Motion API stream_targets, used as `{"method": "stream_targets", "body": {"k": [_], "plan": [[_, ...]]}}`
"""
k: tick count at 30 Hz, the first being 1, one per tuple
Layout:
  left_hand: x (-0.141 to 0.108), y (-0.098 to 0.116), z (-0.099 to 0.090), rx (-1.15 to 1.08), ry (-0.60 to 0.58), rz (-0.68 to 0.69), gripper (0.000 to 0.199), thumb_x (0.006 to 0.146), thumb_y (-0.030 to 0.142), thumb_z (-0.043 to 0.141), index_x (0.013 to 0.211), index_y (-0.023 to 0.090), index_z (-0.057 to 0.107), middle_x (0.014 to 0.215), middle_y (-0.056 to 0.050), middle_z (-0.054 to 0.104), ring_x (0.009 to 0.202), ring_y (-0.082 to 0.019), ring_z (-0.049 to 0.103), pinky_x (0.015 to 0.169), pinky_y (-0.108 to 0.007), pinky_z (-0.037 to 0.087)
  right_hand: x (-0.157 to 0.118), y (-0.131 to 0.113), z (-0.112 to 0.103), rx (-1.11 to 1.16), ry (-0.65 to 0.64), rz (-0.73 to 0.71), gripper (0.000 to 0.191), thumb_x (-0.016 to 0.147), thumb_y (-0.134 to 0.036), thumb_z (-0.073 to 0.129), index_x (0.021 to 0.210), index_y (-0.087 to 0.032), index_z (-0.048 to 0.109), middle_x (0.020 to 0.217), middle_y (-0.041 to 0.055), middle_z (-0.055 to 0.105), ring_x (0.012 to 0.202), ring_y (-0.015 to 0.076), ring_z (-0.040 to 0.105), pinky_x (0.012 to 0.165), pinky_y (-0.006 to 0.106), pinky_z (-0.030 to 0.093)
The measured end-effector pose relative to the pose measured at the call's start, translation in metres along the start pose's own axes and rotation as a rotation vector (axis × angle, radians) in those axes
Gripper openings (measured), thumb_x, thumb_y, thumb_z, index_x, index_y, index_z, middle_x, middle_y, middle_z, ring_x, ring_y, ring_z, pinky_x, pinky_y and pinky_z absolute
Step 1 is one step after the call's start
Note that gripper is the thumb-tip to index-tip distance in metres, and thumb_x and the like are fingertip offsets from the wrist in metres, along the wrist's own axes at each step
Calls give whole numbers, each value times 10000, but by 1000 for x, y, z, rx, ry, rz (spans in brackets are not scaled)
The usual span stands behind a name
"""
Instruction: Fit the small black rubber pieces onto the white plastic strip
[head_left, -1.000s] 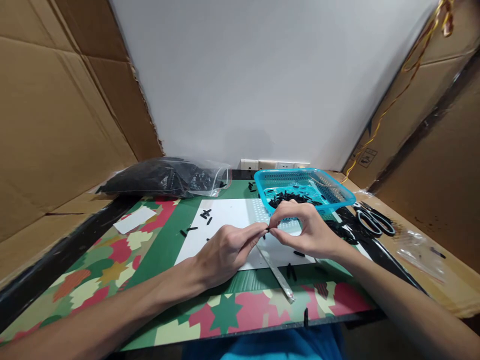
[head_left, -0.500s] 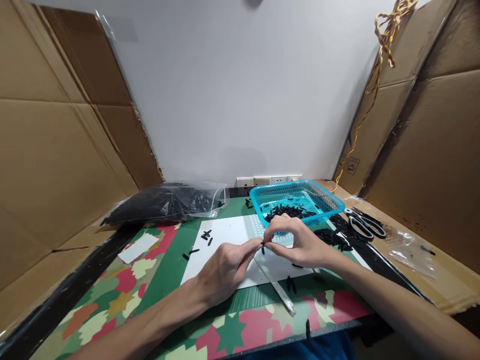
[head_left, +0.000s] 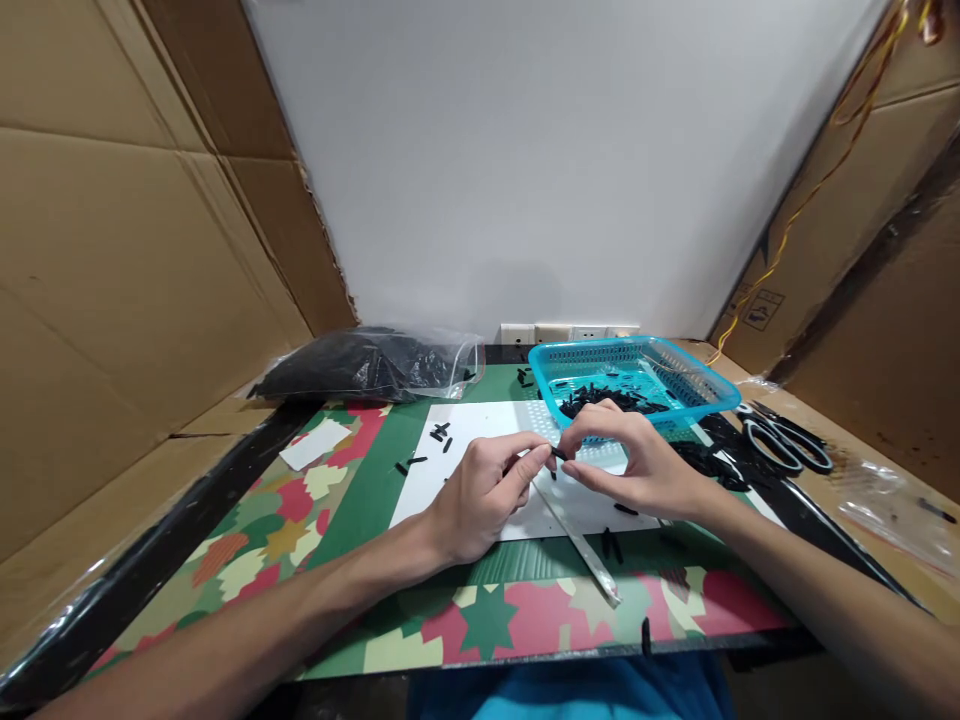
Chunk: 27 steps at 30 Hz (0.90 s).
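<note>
A small black stick-like piece (head_left: 558,453) spans the gap between my two hands, over the white sheet (head_left: 420,490). My left hand (head_left: 491,490) pinches its left end between thumb and forefinger. On its other end are the thumb and forefinger of my right hand (head_left: 637,455), closed in a ring shape. Beneath the hands, a narrow pale strip (head_left: 581,550) lies slanted across the sheet toward the table's front edge. Loose black pieces (head_left: 439,432) are scattered on the left of the sheet, and a few more lie to the right below my right hand.
Behind my right hand stands a blue basket (head_left: 720,400) holding many black pieces. A clear bag of black material (head_left: 360,365) lies at the back left. Scissors (head_left: 780,440) and a small plastic bag (head_left: 896,510) are at right. Cardboard panels (head_left: 150,250) flank the table.
The view has shifted, so the table sits farther right and a little higher. The black piece now shows more plainly between my fingertips, turned more sideways.
</note>
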<state>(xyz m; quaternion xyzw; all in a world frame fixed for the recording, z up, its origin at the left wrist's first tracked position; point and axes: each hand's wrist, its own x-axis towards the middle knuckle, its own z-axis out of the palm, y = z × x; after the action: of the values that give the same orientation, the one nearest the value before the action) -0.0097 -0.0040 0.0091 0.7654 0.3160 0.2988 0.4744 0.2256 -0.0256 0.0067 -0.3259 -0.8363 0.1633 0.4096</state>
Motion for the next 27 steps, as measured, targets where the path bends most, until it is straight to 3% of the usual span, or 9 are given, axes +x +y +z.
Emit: {"method": "stream_targets", "body": {"k": [7, 14, 21, 27], "plan": [[0, 0, 3, -219, -17, -63, 441, 1042, 573, 594, 898, 158, 635, 515, 107, 333, 441, -64, 262, 443, -194, 216, -1, 4, 2, -70, 57, -43, 47, 1039, -261, 690, 1058, -222, 707, 954, 26, 787, 867, 191, 711, 846, 386, 493], [-1, 1, 4, -183, -11, -31, 413, 1061, 534, 583, 881, 164, 619, 514, 103, 345, 462, -67, 282, 454, -190, 227, -4, 8, 5, -358, 105, -320, 98, 1060, -174, 646, 1138, -209, 694, 924, 54, 783, 829, 208, 711, 787, 401, 516], [-2, -2, 4, -159, -14, -15, 398, 1078, 522, 565, 922, 164, 641, 522, 104, 365, 466, -69, 299, 463, -186, 243, -5, 9, 3, -455, 131, -424, 177, 1034, -115, 668, 1198, -179, 688, 890, 62, 799, 770, 210, 714, 732, 406, 542], [-4, 0, 2, -90, -18, 36, 393, 1088, 508, 552, 905, 170, 629, 545, 95, 412, 476, -68, 353, 482, -181, 301, -6, 5, 3, -485, 225, -521, 249, 979, -78, 700, 1211, -165, 715, 981, 103, 831, 873, 234, 766, 764, 382, 660]]}}
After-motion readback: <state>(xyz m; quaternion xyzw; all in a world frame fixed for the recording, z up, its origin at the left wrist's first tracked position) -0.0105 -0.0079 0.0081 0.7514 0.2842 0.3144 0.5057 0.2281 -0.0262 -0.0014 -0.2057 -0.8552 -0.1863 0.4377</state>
